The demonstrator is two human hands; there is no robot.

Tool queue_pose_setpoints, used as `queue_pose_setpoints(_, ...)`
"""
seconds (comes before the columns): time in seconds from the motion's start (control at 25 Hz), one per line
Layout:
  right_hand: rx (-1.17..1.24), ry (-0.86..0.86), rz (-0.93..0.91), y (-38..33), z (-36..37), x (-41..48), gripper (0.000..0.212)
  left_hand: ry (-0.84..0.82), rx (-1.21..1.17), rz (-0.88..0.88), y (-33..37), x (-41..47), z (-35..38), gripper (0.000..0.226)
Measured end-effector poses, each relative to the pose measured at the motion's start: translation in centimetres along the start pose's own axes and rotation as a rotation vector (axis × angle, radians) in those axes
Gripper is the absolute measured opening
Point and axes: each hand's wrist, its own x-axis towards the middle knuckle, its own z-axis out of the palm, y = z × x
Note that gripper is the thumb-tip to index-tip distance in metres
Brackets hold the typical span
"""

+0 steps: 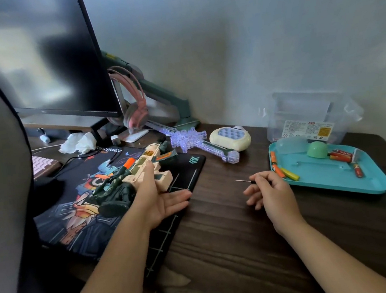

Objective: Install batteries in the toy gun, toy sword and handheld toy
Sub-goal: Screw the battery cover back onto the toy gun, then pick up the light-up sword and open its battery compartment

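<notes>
Nearest, two bare arms reach out over the dark wood tabletop (223, 240). The step looks like opening the battery door on the toy gun (137, 177). The best way is to hold the gun still and find the little screw. Then set the tip of the screwdriver (243, 181) straight into it and turn slowly, so it does not slip. The tiny screw should go in the tray, so it does not roll off. The left hand (162, 203) lies palm up with its fingers straight and apart, pointing right. Its thumb goes up against the side of the gun to steady it. The right hand (269, 189) has curled fingers that pinch the screwdriver, and the thin tip points left, well apart from the gun. The gun is on the left, over the picture mat (76, 233). I cannot see its battery door from here. Farther right sits a blue tray (324, 178) with batteries (290, 174) in it. Farther back lie the clear toy sword (201, 145) and, just beside it, the cream handheld toy (231, 139).
</notes>
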Motion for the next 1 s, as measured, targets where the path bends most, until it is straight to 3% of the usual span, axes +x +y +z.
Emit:
queue_pose_setpoints(0.12,-0.033,-0.018,-0.011,-0.1,0.0,0.0,0.019,-0.161,0.202,-0.155,0.2,-2.1,-0.4,0.096)
queue_pose_setpoints(0.2,-0.054,-0.029,-0.022,-0.2,0.2,-0.1,0.018,-0.337,0.242,-0.209,-0.1,-3.3,0.2,0.092)
queue_pose_setpoints(0.32,-0.033,-0.011,-0.032,-0.2,0.3,0.0,0.017,-0.487,0.187,-0.121,0.0,-3.1,3.4,0.076)
queue_pose_setpoints(0.44,-0.047,0.039,-0.082,0.0,0.3,-0.1,0.016,-0.335,0.014,0.006,-0.3,0.3,7.0,0.058)
queue_pose_setpoints(0.52,-0.162,0.101,-0.221,0.4,0.3,-0.3,0.016,-0.222,-0.032,0.041,-1.1,3.0,9.0,0.055)
queue_pose_setpoints(0.68,-0.570,0.430,-0.574,0.8,-1.6,1.3,0.021,-0.036,-0.066,0.173,-2.0,7.4,12.0,0.044)
queue_pose_setpoints(0.76,-0.787,0.519,-0.456,0.7,-3.4,2.8,0.024,0.080,-0.101,0.249,-2.3,9.3,12.8,0.050)
queue_pose_setpoints(0.88,-1.061,0.452,-0.121,0.9,-4.4,4.5,0.028,0.108,-0.069,0.293,-3.0,11.3,13.2,0.052)
queue_pose_setpoints(1.0,-1.104,0.423,-0.062,0.8,-4.4,5.3,0.029,0.061,-0.107,0.266,-2.7,11.7,13.0,0.054)
